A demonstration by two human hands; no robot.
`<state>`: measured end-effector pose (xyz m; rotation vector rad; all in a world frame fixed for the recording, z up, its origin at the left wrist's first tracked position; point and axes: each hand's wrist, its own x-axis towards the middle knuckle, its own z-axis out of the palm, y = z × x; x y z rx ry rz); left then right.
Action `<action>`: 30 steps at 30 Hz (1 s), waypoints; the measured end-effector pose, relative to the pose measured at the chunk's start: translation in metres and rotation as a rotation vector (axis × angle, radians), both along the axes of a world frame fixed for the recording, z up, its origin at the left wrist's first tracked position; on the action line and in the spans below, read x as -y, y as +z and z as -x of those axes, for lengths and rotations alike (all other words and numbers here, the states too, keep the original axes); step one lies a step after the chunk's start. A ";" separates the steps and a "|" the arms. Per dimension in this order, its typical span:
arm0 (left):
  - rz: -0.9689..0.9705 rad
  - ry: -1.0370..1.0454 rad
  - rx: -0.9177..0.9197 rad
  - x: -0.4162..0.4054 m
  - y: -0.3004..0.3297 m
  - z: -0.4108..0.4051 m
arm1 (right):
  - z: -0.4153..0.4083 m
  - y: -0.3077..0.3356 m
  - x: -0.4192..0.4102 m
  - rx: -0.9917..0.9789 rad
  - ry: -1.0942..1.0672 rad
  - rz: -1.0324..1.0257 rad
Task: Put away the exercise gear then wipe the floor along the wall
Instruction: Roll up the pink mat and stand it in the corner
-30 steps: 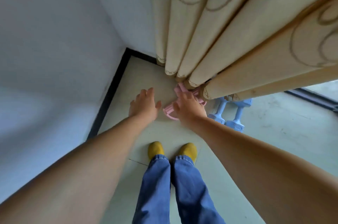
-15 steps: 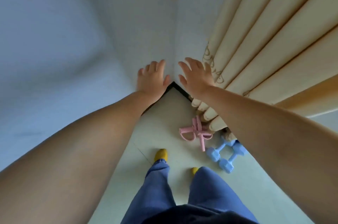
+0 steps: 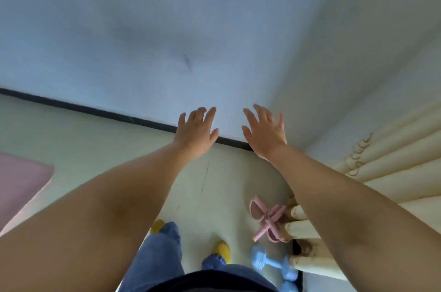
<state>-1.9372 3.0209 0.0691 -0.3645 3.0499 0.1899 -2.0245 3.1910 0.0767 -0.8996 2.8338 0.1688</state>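
Head view shows both arms raised toward the wall (image 3: 167,29), left hand (image 3: 196,130) and right hand (image 3: 265,132) with fingers spread and released, holding nothing. On the floor (image 3: 95,143), near the corner by the curtain (image 3: 381,172), lie the pink exerciser (image 3: 265,217) and blue dumbbells (image 3: 269,265), beside the person's feet. Putting the gear away seems not yet done; next, probably, a hand must reach down and grip one piece.
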 end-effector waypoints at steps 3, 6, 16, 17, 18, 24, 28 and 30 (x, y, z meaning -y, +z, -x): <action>0.022 0.231 -0.016 0.057 0.009 -0.076 | -0.040 0.010 0.069 -0.003 0.203 0.040; 0.043 0.464 -0.036 0.115 0.018 -0.166 | -0.099 0.018 0.144 -0.006 0.407 0.094; 0.112 0.990 0.093 0.222 0.025 -0.532 | -0.388 0.014 0.343 0.090 0.920 0.181; 0.104 1.044 0.105 0.229 0.026 -0.561 | -0.415 0.014 0.356 0.091 0.975 0.184; 0.095 1.092 0.107 0.236 0.026 -0.585 | -0.437 0.014 0.368 0.092 1.015 0.190; 0.038 1.139 0.103 0.282 0.010 -0.636 | -0.494 0.004 0.431 0.068 1.152 0.124; -0.021 1.066 0.139 0.321 -0.013 -0.627 | -0.492 -0.012 0.488 0.062 1.163 0.058; -0.044 1.054 0.168 0.350 -0.027 -0.625 | -0.491 -0.023 0.524 0.064 1.156 0.037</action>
